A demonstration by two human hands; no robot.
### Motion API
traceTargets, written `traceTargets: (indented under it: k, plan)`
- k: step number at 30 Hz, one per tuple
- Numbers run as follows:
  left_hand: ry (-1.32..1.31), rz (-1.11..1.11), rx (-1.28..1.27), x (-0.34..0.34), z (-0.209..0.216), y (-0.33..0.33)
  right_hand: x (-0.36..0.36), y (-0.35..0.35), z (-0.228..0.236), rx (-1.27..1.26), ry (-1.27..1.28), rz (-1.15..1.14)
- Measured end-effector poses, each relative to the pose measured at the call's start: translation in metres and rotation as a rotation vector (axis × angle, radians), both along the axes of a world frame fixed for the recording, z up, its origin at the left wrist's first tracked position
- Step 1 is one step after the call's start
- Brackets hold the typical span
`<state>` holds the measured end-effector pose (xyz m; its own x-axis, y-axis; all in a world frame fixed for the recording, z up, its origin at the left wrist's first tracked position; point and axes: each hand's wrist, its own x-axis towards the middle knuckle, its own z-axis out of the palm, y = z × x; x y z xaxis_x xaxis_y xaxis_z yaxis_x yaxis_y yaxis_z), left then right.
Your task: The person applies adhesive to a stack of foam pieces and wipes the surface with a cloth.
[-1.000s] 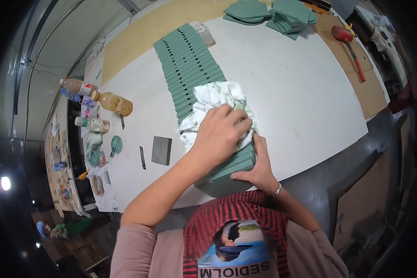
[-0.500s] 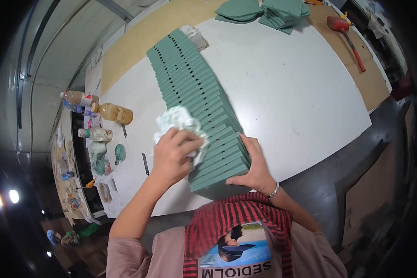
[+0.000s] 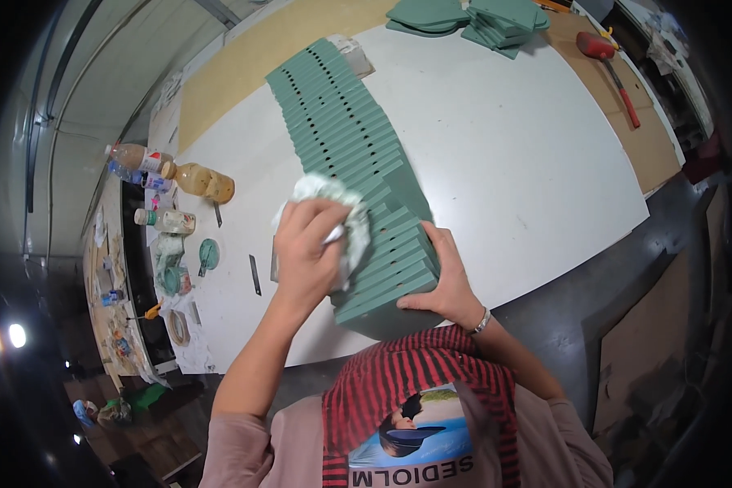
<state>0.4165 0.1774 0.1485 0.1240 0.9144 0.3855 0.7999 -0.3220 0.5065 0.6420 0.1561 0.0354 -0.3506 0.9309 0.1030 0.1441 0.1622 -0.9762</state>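
A long row of green boards [image 3: 339, 114], set on edge face to face with dark holes along their upper edges, runs away from me over the white table. My left hand [image 3: 307, 244] is closed around a crumpled pale cloth [image 3: 321, 189], which lies against the row's left side and upper edges. At the near end, my right hand [image 3: 447, 285] grips the closest boards, thumb on the front face and fingers along the right side. Near the middle the row is stepped, and the nearer boards sit out of line with the farther ones. The cloth hides part of the row.
A pale block [image 3: 354, 57] stands at the row's far end. Green panels [image 3: 504, 24] are stacked at the back, with a red mallet [image 3: 598, 46] to their right. Several bottles [image 3: 203, 180] and a dark flat blade [image 3: 254, 275] lie on the left.
My left hand and the cloth have moved slightly away from me along the row. Boards near the middle have shifted, making the step plainer. My right hand keeps its grip.
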Motion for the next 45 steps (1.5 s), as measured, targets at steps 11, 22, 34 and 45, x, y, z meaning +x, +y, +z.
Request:
traceTargets:
  k: [11,22,34,45]
  plan:
    - [0.357,-0.145,-0.130,-0.021,0.010,-0.019,-0.001,-0.002,0.001,0.013,-0.019,-0.012]
    - [-0.149,0.246,-0.308,-0.086,-0.028,-0.071,0.001,0.002,0.001,0.014,-0.058,0.007]
    - [-0.230,0.239,-0.212,-0.053,0.000,-0.015,0.000,0.010,0.000,0.013,0.012,0.045]
    - [0.249,-0.319,-0.117,-0.035,-0.008,0.028,0.000,0.007,-0.001,0.022,0.030,-0.009]
